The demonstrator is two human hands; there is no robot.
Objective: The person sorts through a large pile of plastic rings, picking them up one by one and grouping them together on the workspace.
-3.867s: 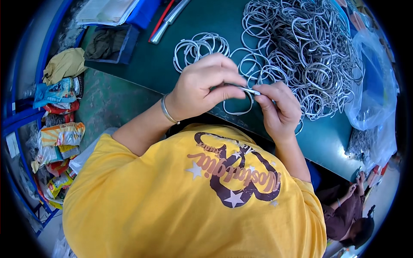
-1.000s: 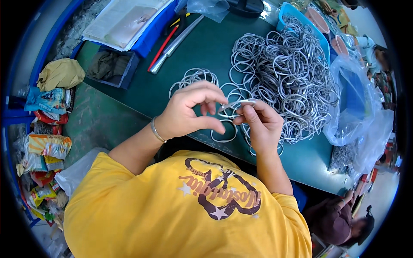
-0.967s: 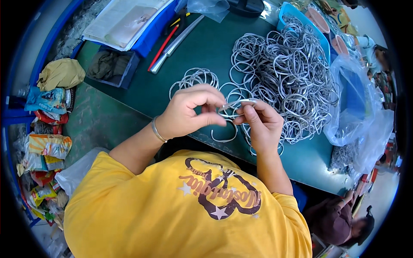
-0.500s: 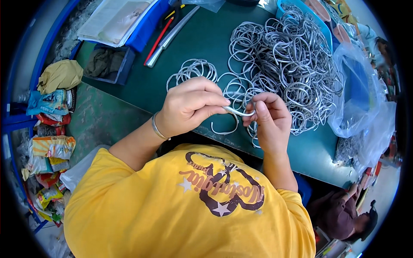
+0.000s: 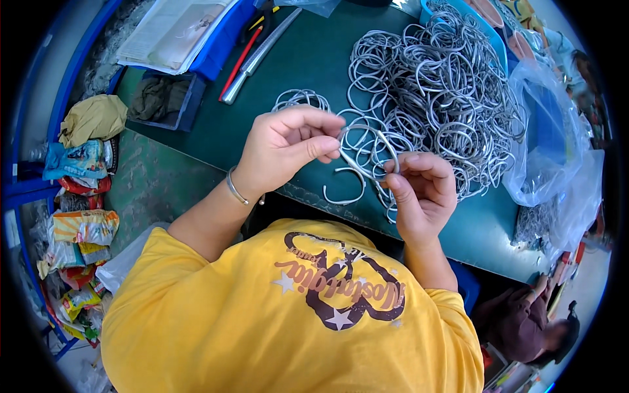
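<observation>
A grey open ring (image 5: 368,141) is held just above the near edge of the green table (image 5: 308,65), each end pinched so the gap can be worked. The left hand (image 5: 285,147) closes thumb and fingertips on its left end; the right hand (image 5: 422,193) curls shut on the right end, though the exact contact seems partly hidden. Beyond the ring on the table lies the big tangled heap of rings (image 5: 432,85), with a small stack (image 5: 300,100) to its left and one loose ring (image 5: 346,190) below it.
</observation>
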